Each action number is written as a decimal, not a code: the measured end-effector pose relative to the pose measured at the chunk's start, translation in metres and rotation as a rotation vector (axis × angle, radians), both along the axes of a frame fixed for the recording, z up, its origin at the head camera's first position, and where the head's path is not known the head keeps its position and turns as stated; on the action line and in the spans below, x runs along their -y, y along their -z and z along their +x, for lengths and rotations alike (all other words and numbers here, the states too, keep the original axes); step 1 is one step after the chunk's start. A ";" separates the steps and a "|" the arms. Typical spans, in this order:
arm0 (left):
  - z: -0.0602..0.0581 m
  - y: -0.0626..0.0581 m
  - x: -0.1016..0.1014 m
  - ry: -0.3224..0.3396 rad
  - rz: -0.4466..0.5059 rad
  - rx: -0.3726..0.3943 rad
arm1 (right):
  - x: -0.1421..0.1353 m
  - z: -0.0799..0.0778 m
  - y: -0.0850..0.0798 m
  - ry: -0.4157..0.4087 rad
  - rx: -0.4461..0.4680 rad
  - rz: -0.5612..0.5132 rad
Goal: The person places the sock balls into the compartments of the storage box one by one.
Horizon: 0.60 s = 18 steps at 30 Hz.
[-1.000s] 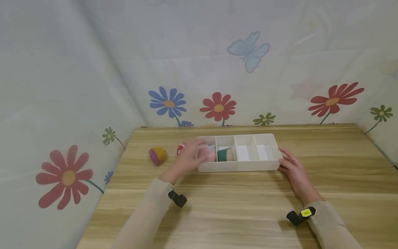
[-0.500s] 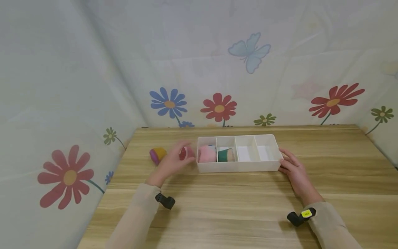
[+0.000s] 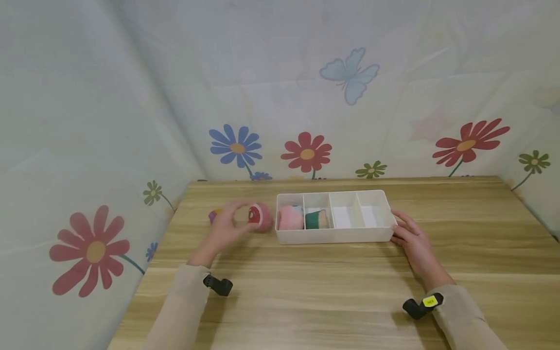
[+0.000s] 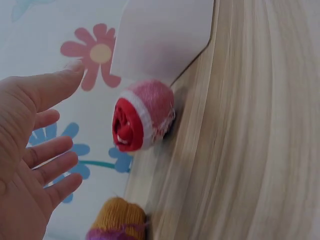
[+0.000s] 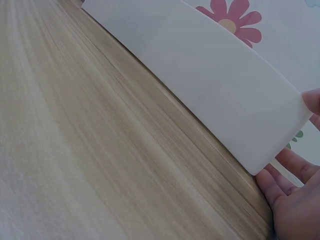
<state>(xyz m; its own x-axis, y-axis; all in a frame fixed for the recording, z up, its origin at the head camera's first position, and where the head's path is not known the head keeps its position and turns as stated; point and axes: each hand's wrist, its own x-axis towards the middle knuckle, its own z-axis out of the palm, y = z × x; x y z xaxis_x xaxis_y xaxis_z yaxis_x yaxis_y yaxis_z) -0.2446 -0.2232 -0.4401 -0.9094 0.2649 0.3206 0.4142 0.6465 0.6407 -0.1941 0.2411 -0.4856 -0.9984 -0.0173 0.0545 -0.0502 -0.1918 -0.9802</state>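
Note:
My left hand (image 3: 222,230) is held just left of a rolled-up pink and red sock (image 3: 262,218), fingers spread and thumb apart. In the left wrist view, a gap shows between that hand and the rolled sock (image 4: 150,112). Behind the hand lies a mustard and purple rolled sock (image 4: 119,218), mostly covered in the head view. My right hand (image 3: 414,243) rests against the right end of a white divided box (image 3: 334,236), its thumb at the front corner. The box's leftmost compartment holds a pink rolled sock (image 3: 290,218), the one beside it a green and beige rolled sock (image 3: 316,219).
The box stands on a wood-grain table (image 3: 306,291), and its two right compartments show bare white bottoms. A pale cloth backdrop (image 3: 271,87) with printed flowers and a butterfly rises behind the table and along its left side.
My left hand has drawn back leftward from the box's leftmost compartment, past the pink and red sock, uncovering the pink sock inside. The right hand stays at the box's end.

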 end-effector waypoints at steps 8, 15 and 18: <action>-0.002 0.007 0.025 -0.064 0.002 -0.010 | -0.002 0.000 0.001 0.008 -0.009 0.006; -0.003 0.012 0.039 -0.095 -0.006 -0.021 | -0.001 0.000 0.001 0.006 -0.001 0.011; -0.006 0.015 0.042 -0.118 -0.006 -0.028 | -0.001 0.000 0.000 0.004 -0.006 0.002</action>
